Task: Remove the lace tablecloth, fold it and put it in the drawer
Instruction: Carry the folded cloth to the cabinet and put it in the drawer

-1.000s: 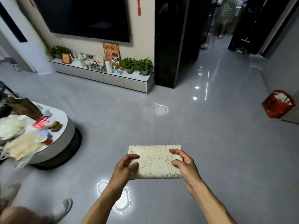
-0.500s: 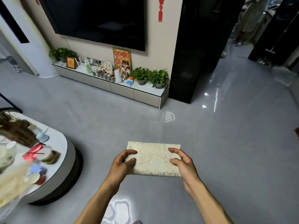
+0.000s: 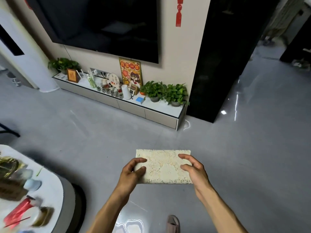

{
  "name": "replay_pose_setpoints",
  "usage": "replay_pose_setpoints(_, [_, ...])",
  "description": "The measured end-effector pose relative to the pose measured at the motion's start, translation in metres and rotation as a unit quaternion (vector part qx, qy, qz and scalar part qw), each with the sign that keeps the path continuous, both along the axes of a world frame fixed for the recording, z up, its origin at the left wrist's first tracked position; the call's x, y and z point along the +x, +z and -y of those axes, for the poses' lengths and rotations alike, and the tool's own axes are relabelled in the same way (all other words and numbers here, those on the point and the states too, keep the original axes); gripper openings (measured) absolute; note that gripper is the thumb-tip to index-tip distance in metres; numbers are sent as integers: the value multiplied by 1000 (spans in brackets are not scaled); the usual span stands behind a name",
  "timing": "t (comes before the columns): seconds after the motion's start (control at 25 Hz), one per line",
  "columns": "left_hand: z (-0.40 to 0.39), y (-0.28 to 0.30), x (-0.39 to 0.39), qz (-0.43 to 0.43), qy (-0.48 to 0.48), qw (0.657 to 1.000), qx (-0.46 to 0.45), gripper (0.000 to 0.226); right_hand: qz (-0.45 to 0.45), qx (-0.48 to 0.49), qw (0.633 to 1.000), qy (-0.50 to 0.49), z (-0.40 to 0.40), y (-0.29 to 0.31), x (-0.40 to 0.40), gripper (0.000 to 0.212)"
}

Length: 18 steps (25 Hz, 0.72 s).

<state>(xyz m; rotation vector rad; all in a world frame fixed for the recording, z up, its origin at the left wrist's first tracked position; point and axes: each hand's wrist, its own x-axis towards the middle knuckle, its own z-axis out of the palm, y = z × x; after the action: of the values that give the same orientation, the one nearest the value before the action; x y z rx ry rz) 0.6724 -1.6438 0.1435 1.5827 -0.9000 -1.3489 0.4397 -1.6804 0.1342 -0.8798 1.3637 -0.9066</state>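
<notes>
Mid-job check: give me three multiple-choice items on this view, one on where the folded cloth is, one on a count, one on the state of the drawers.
1. Where is the lace tablecloth?
A. On the round table
B. Held in both hands above the floor
C. On the TV cabinet

2. How many drawer fronts show on the TV cabinet?
A. At least two
B. None
C. Ten

3. What state are those drawer fronts in?
A. Pulled open
B. Removed
C. Closed

Key: 1 B, the left hand and right hand grip its ends; 2 A, seams divide the front; 3 C, all sit flush.
</notes>
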Motion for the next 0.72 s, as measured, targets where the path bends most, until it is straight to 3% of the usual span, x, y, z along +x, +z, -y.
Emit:
replay_pose_setpoints(0.4, [243, -26, 92, -6, -15, 1000, 18, 24, -26, 33, 999, -15, 236, -15, 92, 39])
replay_pose_setpoints(0.72, [467, -75, 196, -6, -160, 986, 53, 21, -27, 67, 981, -181, 381, -63, 198, 39])
